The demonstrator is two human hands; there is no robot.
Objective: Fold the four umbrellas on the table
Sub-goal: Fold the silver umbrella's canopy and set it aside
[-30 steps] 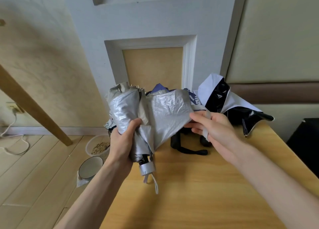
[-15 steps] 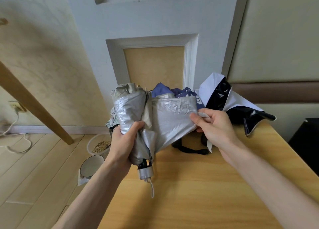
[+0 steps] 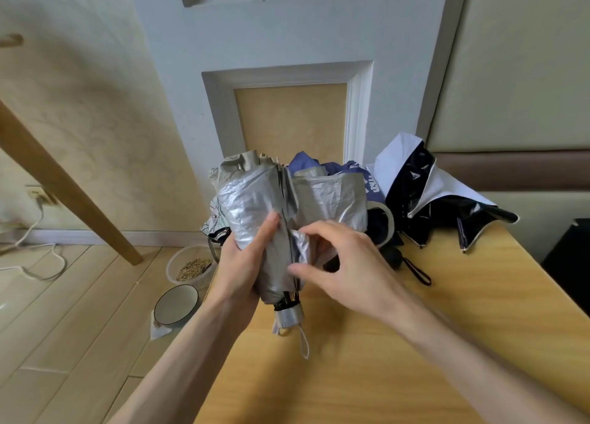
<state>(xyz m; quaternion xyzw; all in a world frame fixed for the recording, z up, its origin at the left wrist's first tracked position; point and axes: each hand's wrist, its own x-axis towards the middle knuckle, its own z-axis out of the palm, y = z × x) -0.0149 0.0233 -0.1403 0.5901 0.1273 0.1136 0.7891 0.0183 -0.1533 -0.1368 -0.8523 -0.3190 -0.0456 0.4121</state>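
Item: silver umbrella (image 3: 255,200), above desk (image 3: 415,343) edge, handle toward 6 o'clock | left hand (image 3: 242,264) clasps bundle | right hand (image 3: 348,273) pinches loose pleat | advised: wrap pleats one way, tight, then strap.

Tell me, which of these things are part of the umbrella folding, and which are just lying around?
Part of the job: silver umbrella, held by left hand and right hand; blue umbrella; black-and-white umbrella.
Lying about: floor bowl, tub of grains, cable.
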